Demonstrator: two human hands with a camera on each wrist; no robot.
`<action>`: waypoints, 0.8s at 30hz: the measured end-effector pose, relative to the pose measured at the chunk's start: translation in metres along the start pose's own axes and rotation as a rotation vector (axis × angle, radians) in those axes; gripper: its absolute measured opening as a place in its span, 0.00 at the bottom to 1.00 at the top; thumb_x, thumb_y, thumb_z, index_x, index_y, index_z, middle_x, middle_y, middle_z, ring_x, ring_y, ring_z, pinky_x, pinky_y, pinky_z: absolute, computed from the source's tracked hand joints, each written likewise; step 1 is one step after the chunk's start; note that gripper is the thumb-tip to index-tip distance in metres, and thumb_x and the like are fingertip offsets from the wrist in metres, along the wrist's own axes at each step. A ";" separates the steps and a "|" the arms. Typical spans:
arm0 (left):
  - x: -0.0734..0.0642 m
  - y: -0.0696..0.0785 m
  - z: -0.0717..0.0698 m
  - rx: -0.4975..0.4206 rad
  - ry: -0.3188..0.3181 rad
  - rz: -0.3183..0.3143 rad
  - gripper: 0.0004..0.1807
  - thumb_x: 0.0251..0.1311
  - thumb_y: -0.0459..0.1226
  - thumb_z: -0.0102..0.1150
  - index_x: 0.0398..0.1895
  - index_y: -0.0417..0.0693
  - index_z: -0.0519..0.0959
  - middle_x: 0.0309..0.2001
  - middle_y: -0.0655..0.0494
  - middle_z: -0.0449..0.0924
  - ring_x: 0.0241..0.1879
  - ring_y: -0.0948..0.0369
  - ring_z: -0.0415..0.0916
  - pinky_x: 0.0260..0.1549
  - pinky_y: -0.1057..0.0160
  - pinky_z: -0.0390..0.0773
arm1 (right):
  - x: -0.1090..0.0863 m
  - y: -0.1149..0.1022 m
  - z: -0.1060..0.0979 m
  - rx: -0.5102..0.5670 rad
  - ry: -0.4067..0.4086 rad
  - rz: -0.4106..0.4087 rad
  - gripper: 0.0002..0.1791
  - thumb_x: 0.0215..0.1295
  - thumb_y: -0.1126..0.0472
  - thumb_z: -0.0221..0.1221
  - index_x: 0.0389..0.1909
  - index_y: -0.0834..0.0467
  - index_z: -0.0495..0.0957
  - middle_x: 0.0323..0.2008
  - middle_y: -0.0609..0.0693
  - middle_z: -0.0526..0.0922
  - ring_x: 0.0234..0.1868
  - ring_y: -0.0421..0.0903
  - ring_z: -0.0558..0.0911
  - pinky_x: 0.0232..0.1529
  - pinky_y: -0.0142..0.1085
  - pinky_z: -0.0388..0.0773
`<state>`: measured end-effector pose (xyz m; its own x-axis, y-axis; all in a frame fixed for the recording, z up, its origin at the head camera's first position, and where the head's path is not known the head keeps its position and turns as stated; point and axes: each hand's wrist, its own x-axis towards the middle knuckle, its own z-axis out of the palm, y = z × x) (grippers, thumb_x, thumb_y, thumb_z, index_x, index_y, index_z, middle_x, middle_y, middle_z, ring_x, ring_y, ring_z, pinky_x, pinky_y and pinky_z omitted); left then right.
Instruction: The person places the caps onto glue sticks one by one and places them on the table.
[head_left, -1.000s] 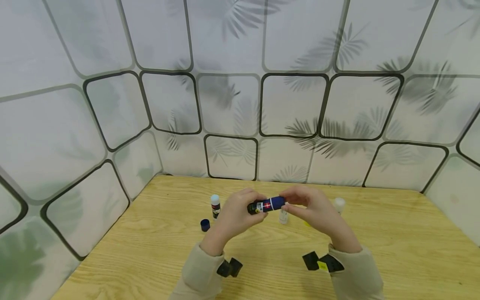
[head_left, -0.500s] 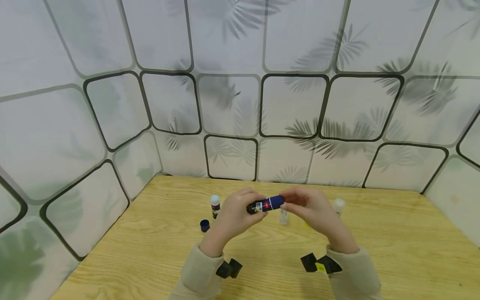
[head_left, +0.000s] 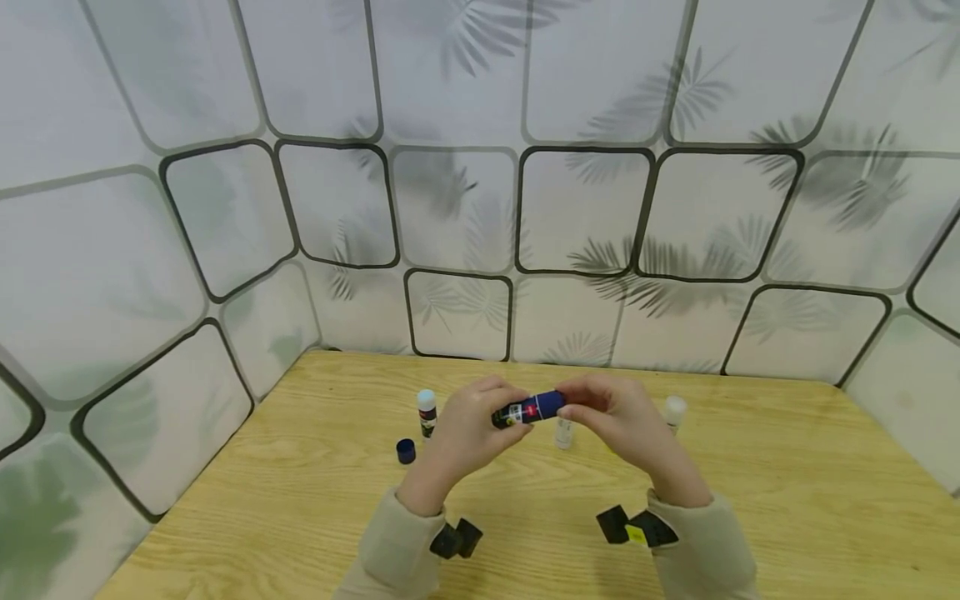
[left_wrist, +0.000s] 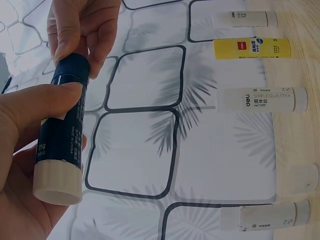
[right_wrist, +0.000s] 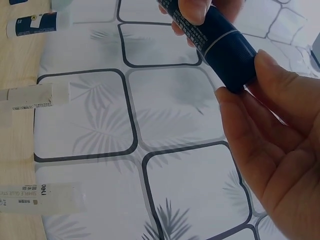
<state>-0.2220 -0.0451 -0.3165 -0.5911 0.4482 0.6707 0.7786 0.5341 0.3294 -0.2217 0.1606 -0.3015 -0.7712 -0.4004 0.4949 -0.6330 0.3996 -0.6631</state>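
In the head view my left hand (head_left: 467,429) grips a dark blue glue stick (head_left: 517,412), tilted slightly and raised over the table. Its white base (left_wrist: 57,182) sticks out below my thumb in the left wrist view. My right hand (head_left: 622,421) pinches the far end of the blue cap (right_wrist: 232,62) between thumb and fingertips. The cap sits on the stick, with a thin pale line where it meets the body. Beyond my left forearm stands another dark blue glue stick (head_left: 427,414) with a pale top, and a loose blue cap (head_left: 406,451) lies nearby.
White glue sticks stand behind the hands, one in the middle (head_left: 563,433) and one at the right (head_left: 674,410). A yellow glue stick (left_wrist: 252,48) and a loose clear cap (left_wrist: 303,178) show in the left wrist view. A patterned curtain (head_left: 457,208) borders the wooden table (head_left: 795,500).
My right hand and wrist ease very slightly left, and the head view drifts a little. Both hands keep their hold on the glue stick and its cap.
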 end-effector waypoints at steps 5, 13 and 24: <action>0.001 0.001 -0.001 0.002 0.005 0.025 0.12 0.44 0.34 0.67 0.36 0.43 0.81 0.31 0.58 0.76 0.28 0.68 0.70 0.25 0.73 0.70 | -0.002 -0.001 -0.002 0.039 -0.006 -0.014 0.11 0.53 0.69 0.59 0.39 0.66 0.78 0.34 0.53 0.80 0.32 0.41 0.80 0.33 0.33 0.76; 0.001 0.003 0.000 -0.025 0.031 0.034 0.13 0.43 0.34 0.67 0.36 0.42 0.80 0.31 0.57 0.77 0.28 0.67 0.71 0.25 0.72 0.70 | -0.003 -0.003 -0.005 0.109 -0.011 -0.015 0.11 0.54 0.68 0.59 0.39 0.66 0.77 0.34 0.54 0.80 0.32 0.43 0.80 0.33 0.34 0.76; 0.002 0.006 0.003 -0.085 0.072 -0.024 0.13 0.43 0.34 0.67 0.35 0.44 0.79 0.31 0.58 0.76 0.29 0.69 0.69 0.26 0.71 0.71 | -0.002 -0.005 -0.003 0.098 0.036 0.123 0.15 0.56 0.62 0.59 0.43 0.66 0.75 0.36 0.54 0.79 0.33 0.45 0.79 0.34 0.33 0.75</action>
<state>-0.2191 -0.0389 -0.3146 -0.5956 0.3813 0.7070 0.7811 0.4801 0.3992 -0.2174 0.1618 -0.2972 -0.8453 -0.3230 0.4256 -0.5257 0.3606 -0.7704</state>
